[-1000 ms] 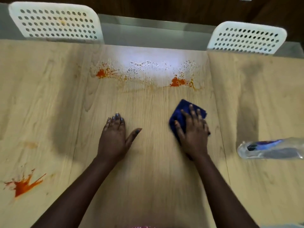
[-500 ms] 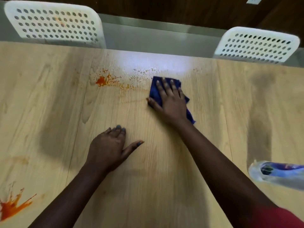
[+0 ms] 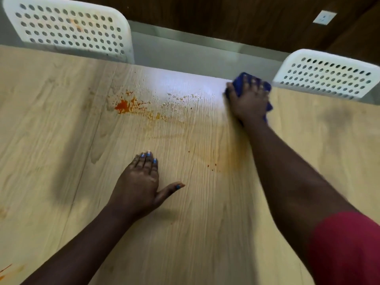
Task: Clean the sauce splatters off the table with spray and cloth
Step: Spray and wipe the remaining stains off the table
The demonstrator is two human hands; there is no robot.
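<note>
A single wide-angle head camera looks forward and steeply down from close above the table [image 3: 61, 124], which fills most of the frame, with both arms entering from the bottom edge and two chairs [image 3: 70, 27] along the top.

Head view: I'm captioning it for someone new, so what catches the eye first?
First, the orange-red sauce splatter on the far left-centre of the pale wooden table. Next, the right hand pressing a blue cloth at the far edge, by a white perforated chair. The left hand rests flat nearer the camera.
</note>
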